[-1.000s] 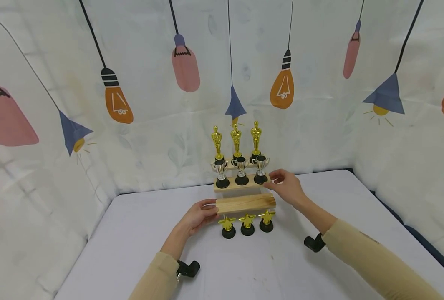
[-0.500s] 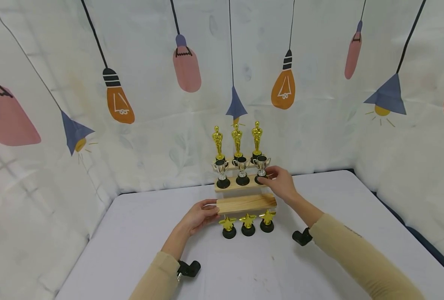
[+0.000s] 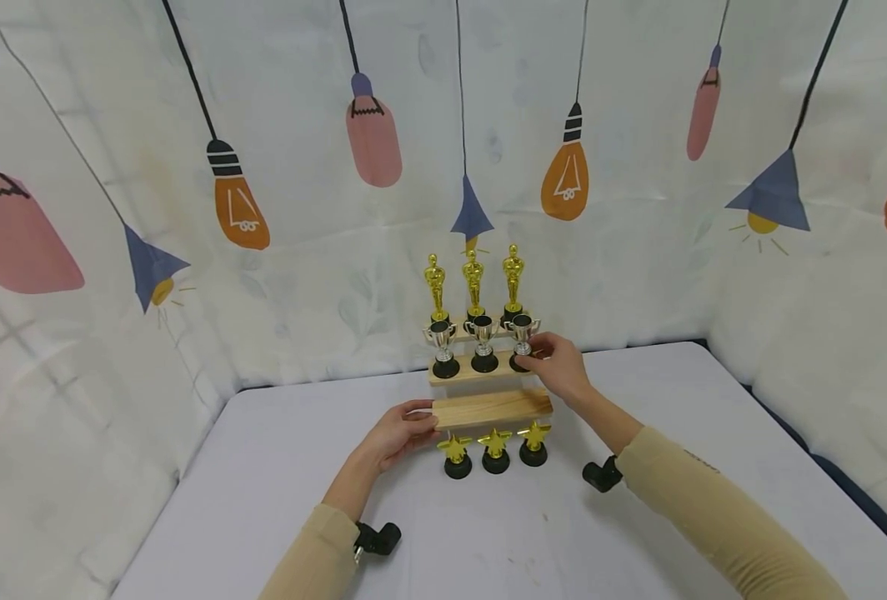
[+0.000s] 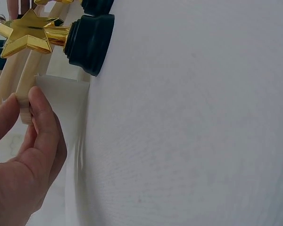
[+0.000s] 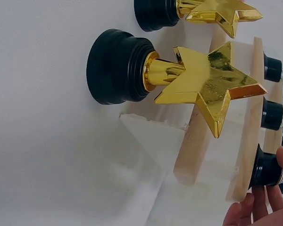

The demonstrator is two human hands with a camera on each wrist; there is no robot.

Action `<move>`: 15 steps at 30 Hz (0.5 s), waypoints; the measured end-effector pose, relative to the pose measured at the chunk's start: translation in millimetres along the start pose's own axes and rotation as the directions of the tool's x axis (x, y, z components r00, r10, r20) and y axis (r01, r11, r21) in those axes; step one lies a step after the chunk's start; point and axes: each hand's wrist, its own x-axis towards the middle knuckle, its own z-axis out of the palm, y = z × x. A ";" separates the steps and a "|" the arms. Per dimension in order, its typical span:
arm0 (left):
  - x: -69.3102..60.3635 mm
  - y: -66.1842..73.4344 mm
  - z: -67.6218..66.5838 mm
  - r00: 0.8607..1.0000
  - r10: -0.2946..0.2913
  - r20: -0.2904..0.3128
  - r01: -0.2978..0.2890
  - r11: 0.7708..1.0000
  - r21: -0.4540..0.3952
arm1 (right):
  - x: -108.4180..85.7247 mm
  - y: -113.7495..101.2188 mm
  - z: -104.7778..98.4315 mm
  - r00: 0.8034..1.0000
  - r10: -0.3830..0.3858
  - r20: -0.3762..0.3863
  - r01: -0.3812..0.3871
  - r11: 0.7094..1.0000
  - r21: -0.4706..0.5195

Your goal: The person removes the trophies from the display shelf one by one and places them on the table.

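A stepped wooden rack stands in the middle of the table. My left hand (image 3: pixel 394 435) pinches the left end of its lowest board (image 3: pixel 492 408) between thumb and fingers, which the left wrist view also shows. My right hand (image 3: pixel 561 367) holds the rightmost silver cup trophy (image 3: pixel 522 327) near its black base (image 5: pixel 266 165), at the right end of the middle board (image 3: pixel 481 369). Two more silver cups (image 3: pixel 482 330) stand to its left. Three gold star trophies (image 3: pixel 495 443) stand on the table in front of the lowest board, touched by neither hand.
Three gold figure trophies (image 3: pixel 473 283) stand on the top board at the back. A white cloth covers the table (image 3: pixel 263 483). Behind it hangs a white curtain (image 3: pixel 301 317) printed with lamps. A black wrist camera (image 3: pixel 603 473) sits on my right wrist, another (image 3: pixel 378 537) on my left.
My right hand has moved left from beside the middle board's end and taken hold of the rightmost silver cup trophy. The left hand keeps its pinch on the lowest board.
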 end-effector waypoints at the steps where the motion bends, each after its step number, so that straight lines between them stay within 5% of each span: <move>1: 0.1 -0.3 0.0 1.000 0.002 0.002 -0.002 1.000 0.000 | -0.2 -0.1 -0.4 1.000 0.000 0.001 0.000 1.000 0.000; 15: 1.4 -1.6 -1.7 1.000 0.009 0.014 -0.008 1.000 -0.005 | -15.1 -5.4 -9.9 0.999 0.003 0.037 -0.005 0.999 0.042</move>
